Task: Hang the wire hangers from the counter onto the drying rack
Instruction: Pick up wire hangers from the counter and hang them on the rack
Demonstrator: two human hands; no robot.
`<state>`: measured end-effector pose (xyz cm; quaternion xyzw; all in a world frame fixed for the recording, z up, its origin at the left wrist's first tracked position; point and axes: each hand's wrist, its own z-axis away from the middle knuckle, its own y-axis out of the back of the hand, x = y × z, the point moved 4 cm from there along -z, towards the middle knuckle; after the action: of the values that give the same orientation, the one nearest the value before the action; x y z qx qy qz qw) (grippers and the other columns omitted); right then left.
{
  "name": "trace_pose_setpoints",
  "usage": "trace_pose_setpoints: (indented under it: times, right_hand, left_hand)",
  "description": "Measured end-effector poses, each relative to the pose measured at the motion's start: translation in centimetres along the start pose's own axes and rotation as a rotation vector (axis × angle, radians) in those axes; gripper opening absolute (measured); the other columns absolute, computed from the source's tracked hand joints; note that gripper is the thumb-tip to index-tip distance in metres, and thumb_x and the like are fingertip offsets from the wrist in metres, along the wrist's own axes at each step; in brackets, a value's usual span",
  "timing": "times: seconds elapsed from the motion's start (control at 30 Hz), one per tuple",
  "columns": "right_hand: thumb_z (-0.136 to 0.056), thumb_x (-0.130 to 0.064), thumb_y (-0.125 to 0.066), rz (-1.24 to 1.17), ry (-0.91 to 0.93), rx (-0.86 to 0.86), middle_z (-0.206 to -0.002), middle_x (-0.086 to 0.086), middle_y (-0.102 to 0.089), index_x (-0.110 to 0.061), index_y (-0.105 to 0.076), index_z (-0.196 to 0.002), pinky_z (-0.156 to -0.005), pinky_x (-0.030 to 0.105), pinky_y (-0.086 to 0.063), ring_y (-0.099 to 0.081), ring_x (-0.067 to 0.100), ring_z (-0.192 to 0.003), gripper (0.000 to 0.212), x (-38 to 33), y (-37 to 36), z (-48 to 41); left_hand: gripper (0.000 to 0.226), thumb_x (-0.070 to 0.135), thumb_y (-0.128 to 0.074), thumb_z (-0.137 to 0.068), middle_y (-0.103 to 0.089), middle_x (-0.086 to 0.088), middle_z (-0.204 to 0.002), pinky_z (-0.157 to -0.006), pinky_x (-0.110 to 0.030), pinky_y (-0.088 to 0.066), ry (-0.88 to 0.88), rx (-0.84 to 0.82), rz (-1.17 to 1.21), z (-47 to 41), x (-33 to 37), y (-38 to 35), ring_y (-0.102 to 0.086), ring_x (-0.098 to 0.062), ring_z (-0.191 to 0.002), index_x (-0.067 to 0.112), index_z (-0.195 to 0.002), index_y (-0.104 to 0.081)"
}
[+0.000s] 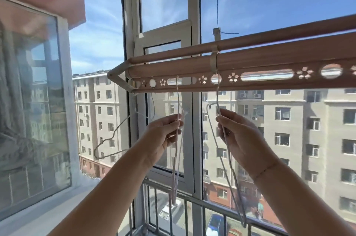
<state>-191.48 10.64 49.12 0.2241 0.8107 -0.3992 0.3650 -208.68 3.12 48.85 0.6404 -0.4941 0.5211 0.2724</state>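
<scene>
our left hand point(163, 133) pinched the pale hanger point(177, 99), right hand point(242, 135) the grey hanger point(217, 97); we judged both hooks needed seating in the rack point(269, 62) before release.

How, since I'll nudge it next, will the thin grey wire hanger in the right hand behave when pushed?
Probably light: the right hand pinches the thin grey wire hanger between thumb and fingers. Hooked through a round hole in the pinkish perforated rack rail, it would likely swing freely. Wire this thin may flex slightly.
</scene>
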Motion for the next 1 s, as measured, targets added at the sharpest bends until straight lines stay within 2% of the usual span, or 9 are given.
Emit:
trace_pose_setpoints:
  times: [0.13,0.23,0.43,0.53,0.63,0.73,0.83,0.93,1.0]
  right_hand:
    - [-0.086,0.005,-0.054,0.015,0.014,0.064,-0.075,0.002,-0.058,-0.004,-0.062,-0.104,-0.066,0.019,-0.043,-0.051,0.01,-0.069,0.022,0.7,0.2,0.1]
    - [-0.085,0.004,-0.054,0.034,0.019,0.084,-0.075,0.004,-0.056,-0.004,-0.062,-0.099,-0.059,0.016,-0.044,-0.048,0.011,-0.067,0.018,1.2,0.2,0.3]
    - [-0.087,0.001,-0.054,0.079,0.025,0.109,-0.075,0.005,-0.054,0.004,-0.055,-0.12,-0.052,0.014,-0.043,-0.046,0.011,-0.065,0.034,2.2,0.7,0.9]
    - [-0.087,0.001,-0.054,0.079,0.034,0.119,-0.077,0.006,-0.055,0.003,-0.056,-0.12,-0.053,0.015,-0.043,-0.047,0.013,-0.066,0.033,2.3,0.6,1.2]
    - [-0.089,-0.005,-0.053,0.094,0.049,0.136,-0.079,0.006,-0.057,-0.001,-0.058,-0.117,-0.059,0.018,-0.043,-0.05,0.012,-0.069,0.029,2.5,0.5,1.8]
    - [-0.093,-0.014,-0.049,0.274,0.103,0.209,-0.079,0.001,-0.059,-0.008,-0.06,-0.113,-0.065,0.023,-0.039,-0.052,0.011,-0.071,0.024,2.7,1.4,2.8]
    - [-0.094,-0.015,-0.047,0.464,0.13,0.269,-0.081,-0.002,-0.058,-0.014,-0.06,-0.106,-0.066,0.023,-0.038,-0.051,0.012,-0.075,0.018,3.6,3.0,4.1]
    - [-0.092,-0.014,-0.05,0.61,0.129,0.299,-0.085,-0.002,-0.059,-0.012,-0.059,-0.11,-0.061,0.012,-0.043,-0.052,0.009,-0.076,0.02,5.5,5.4,5.8]
    - [-0.09,-0.013,-0.054,0.695,0.124,0.31,-0.09,0.001,-0.061,-0.012,-0.058,-0.112,-0.06,0.007,-0.044,-0.055,0.009,-0.079,0.022,6.8,7.2,7.2]
  left_hand:
    - [0.021,0.002,-0.051,-0.091,-0.067,-0.004,-0.091,-0.06,-0.018,-0.047,0.037,-0.051,0.011,-0.9,-0.8,0.2,-0.055,-0.012,-0.075,0.009,-0.103,-0.067]
    - [0.02,0.0,-0.05,-0.091,-0.065,-0.005,-0.09,-0.064,-0.018,-0.047,0.059,-0.085,0.039,-1.0,-1.6,0.3,-0.054,-0.011,-0.073,0.01,-0.096,-0.067]
    - [0.021,0.0,-0.05,-0.091,-0.065,-0.005,-0.086,-0.06,-0.015,-0.048,0.069,-0.115,0.088,-1.0,-1.9,0.8,-0.056,-0.009,-0.069,0.005,-0.105,-0.065]
    - [0.018,0.004,-0.05,-0.092,-0.065,-0.006,-0.086,-0.068,-0.022,-0.045,0.066,-0.111,0.091,-0.9,-1.8,1.5,-0.056,-0.012,-0.073,0.004,-0.102,-0.065]
    - [0.022,0.012,-0.05,-0.093,-0.065,-0.009,-0.09,-0.068,-0.023,-0.045,0.07,-0.087,0.108,-0.7,-2.0,2.7,-0.056,-0.013,-0.076,0.003,-0.108,-0.063]
    - [0.025,0.017,-0.051,-0.093,-0.062,-0.005,-0.09,-0.064,-0.021,-0.043,0.019,-0.021,0.026,0.1,-3.3,4.3,-0.052,-0.011,-0.074,0.007,-0.112,-0.063]
    - [0.015,0.016,-0.054,-0.092,-0.057,0.0,-0.078,-0.062,-0.021,-0.037,-0.001,0.075,0.002,1.4,-6.0,6.1,-0.045,-0.009,-0.066,0.016,-0.098,-0.067]
    - [0.017,0.015,-0.052,-0.093,-0.051,-0.001,-0.076,-0.064,-0.024,-0.036,0.057,0.09,0.001,2.5,-10.0,7.2,-0.042,-0.011,-0.066,0.011,-0.102,-0.066]
    - [0.015,0.014,-0.051,-0.093,-0.049,-0.002,-0.074,-0.063,-0.026,-0.035,0.109,0.053,-0.029,3.2,-12.7,6.8,-0.04,-0.012,-0.064,0.015,-0.097,-0.065]
